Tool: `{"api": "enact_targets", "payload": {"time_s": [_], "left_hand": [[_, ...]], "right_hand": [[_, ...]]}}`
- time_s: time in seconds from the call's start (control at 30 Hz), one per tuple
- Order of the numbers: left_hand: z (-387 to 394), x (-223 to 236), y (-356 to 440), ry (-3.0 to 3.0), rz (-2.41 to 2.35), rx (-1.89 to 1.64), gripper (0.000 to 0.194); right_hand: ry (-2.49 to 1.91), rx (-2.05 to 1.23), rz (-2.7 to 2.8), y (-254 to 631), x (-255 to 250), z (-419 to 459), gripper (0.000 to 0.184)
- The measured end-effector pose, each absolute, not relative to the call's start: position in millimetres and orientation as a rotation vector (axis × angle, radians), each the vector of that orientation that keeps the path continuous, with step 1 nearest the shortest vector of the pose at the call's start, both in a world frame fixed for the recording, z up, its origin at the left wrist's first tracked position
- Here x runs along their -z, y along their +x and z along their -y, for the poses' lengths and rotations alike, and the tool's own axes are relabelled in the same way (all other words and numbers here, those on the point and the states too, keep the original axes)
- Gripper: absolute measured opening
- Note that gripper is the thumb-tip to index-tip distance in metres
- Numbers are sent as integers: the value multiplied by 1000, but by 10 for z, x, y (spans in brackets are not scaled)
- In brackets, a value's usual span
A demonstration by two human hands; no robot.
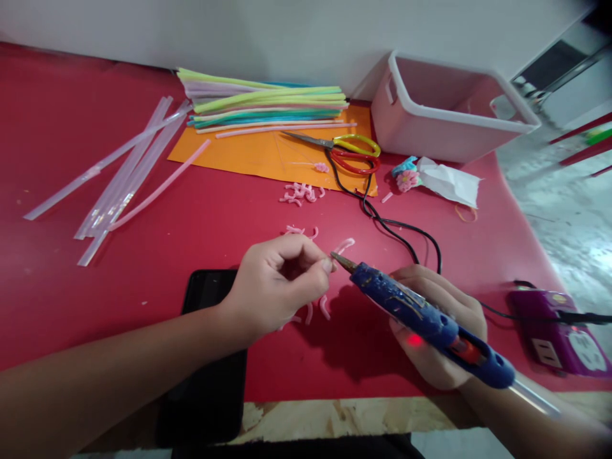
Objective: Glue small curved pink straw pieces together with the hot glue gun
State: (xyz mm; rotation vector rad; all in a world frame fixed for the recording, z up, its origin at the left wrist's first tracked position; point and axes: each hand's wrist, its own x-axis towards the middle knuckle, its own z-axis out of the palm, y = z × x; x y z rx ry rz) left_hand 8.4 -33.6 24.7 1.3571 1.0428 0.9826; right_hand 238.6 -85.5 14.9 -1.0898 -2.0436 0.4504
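My right hand [440,325] is wrapped round a blue hot glue gun [406,303], a clear glue stick [533,394] poking out of its rear. The gun's metal nozzle points left, right at the fingertips of my left hand [282,280]. Those fingers are pinched on a small piece of pink pipe cleaner, mostly hidden by the thumb. Just beyond the nozzle shows a curved pink pipe cleaner piece [345,245]; I cannot tell if it is part of the held one. More short curved pink pieces [301,192] lie on the red tabletop around my left hand.
Scissors [329,143] and a bundle of coloured pipe cleaners [268,102] lie on orange card [229,156]. Clear glue sticks [129,172] are at left, a black phone [205,382] under my left forearm. A pink bin [430,127], black cable [387,223] and purple power strip [559,331] are right.
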Motion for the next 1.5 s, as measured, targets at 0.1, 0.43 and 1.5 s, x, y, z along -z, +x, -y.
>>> {"api": "enact_targets", "payload": {"time_s": [0.1,0.43,1.5], "left_hand": [[346,-248,80,1393,-1059,-1004,17],[386,-225,67,1487,-1044,-998,18],[346,-236,73,1281,-1043,-955,12]], "right_hand": [[-1090,-424,2028,2391,-144,860,19],[-1120,-512,2027,2370,-188,853,17],[-1148,-487,1989,2375,-192,864,20]]}}
